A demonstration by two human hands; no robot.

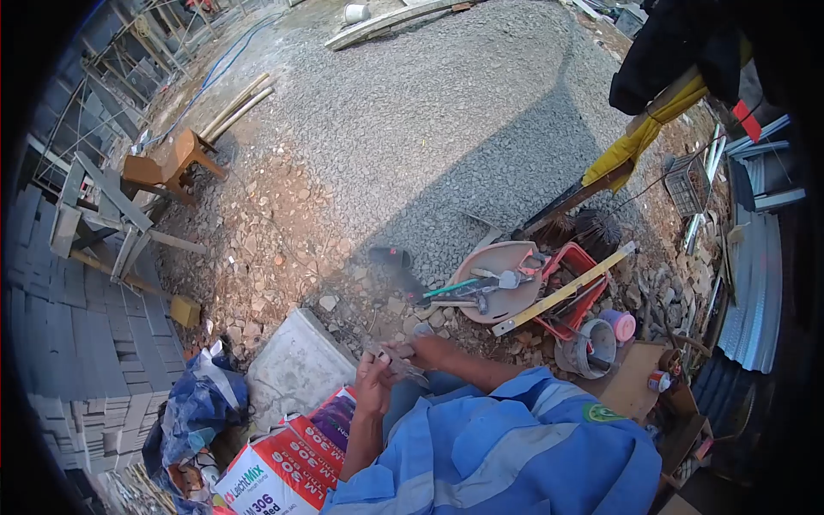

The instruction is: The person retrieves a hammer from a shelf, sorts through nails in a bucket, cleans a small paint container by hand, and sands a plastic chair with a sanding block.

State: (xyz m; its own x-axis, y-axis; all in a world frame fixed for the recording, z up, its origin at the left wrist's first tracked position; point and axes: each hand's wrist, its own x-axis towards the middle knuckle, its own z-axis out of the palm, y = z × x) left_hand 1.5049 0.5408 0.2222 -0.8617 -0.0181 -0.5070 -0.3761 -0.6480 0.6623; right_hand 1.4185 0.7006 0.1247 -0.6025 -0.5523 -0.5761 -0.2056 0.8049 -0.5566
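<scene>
My left hand (372, 383) is raised over my lap with its fingers curled in a pinch. Close beside it, my right hand (432, 352) is closed too, its fingers partly hidden. Between the two hands hangs a thin, pale, crumpled piece (407, 369) that looks like see-through plastic; its kind is too small to tell. Left of my hands lies a dusty whitish slab (300, 365). Red and white LeichtMix mortar bags (287, 463) lie beside my left forearm.
Ahead right, a round basin (506, 257) holds hand tools, and a yellow level (566, 287) lies across a red crate (577, 266). A grey bucket (586, 348) stands nearby. Grey blocks (86, 326) are stacked left, near a brown plastic chair (176, 163). Gravel (429, 112) spreads ahead.
</scene>
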